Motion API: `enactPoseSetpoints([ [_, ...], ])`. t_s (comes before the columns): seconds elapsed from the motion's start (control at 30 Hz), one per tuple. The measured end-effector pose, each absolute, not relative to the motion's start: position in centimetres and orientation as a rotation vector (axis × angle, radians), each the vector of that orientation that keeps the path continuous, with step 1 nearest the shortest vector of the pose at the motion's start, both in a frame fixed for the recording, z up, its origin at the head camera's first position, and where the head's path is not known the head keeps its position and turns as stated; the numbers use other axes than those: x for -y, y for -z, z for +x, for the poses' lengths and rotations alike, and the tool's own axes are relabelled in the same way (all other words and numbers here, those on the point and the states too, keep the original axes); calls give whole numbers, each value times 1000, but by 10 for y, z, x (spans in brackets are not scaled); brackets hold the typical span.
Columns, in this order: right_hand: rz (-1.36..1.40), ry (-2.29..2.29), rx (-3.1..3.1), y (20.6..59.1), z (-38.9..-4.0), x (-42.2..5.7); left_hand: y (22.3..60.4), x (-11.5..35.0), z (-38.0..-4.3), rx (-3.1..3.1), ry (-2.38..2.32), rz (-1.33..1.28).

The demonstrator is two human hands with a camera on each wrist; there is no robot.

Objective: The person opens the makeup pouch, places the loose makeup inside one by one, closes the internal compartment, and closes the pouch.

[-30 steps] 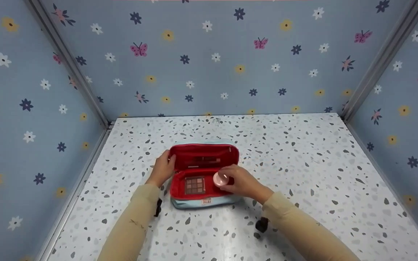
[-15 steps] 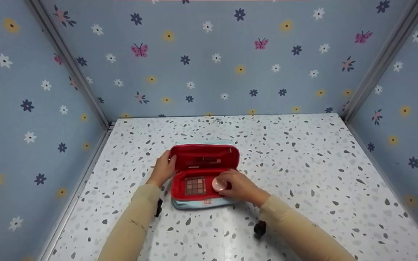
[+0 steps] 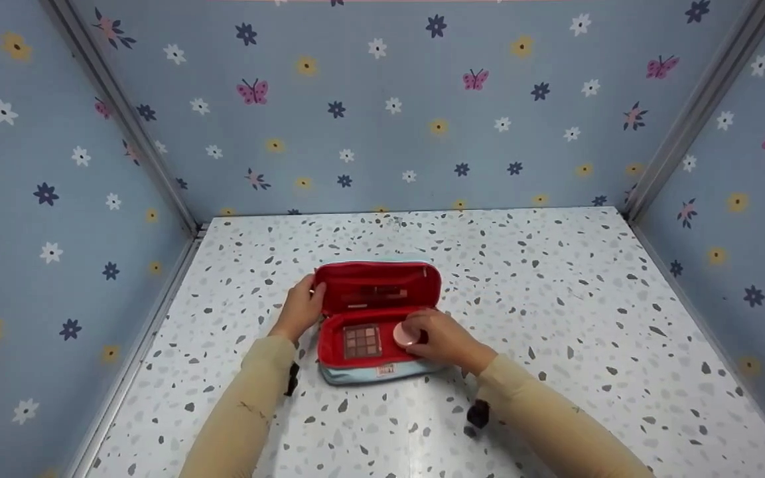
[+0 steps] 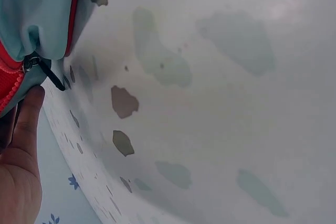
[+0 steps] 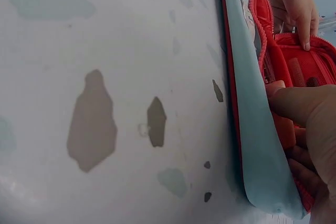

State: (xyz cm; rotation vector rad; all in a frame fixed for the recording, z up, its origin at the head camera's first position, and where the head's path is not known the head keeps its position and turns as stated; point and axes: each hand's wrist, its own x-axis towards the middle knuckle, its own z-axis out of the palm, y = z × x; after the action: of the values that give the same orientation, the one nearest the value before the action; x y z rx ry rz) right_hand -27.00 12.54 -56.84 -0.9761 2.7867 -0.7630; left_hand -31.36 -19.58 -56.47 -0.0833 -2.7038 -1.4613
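A light-blue pouch with a red lining (image 3: 382,312) lies open on the speckled table (image 3: 555,318). Its raised lid holds slim items in a pocket; an eyeshadow palette (image 3: 361,340) lies in the lower half. My left hand (image 3: 302,307) grips the lid's left edge, thumb on the red zipper rim (image 4: 21,111). My right hand (image 3: 436,340) holds a small round pink compact (image 3: 404,335) down inside the lower half, to the right of the palette. In the right wrist view the pouch's blue side (image 5: 252,124) stands next to my right hand's fingers (image 5: 310,129), with the left hand (image 5: 292,1) beyond.
Blue walls with flowers and butterflies (image 3: 382,113) close the table in at the back, left and right, with metal posts in the corners (image 3: 700,113). Black wrist straps (image 3: 478,413) show under both sleeves. Bare tabletop lies around the pouch.
My right hand has lowered the pink compact from above the pouch's edge into the lower half beside the palette. The left hand keeps its hold on the lid.
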Motion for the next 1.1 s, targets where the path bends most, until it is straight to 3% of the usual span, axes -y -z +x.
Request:
enactPoseSetpoints([
  [0.33,-930,746,-2772,563,-270,-128,564,194,-311,2691,1490,-87],
  [1.1,-640,1210,-3200,552,-287,-141,566,191,-308,2707,1491,-81],
])
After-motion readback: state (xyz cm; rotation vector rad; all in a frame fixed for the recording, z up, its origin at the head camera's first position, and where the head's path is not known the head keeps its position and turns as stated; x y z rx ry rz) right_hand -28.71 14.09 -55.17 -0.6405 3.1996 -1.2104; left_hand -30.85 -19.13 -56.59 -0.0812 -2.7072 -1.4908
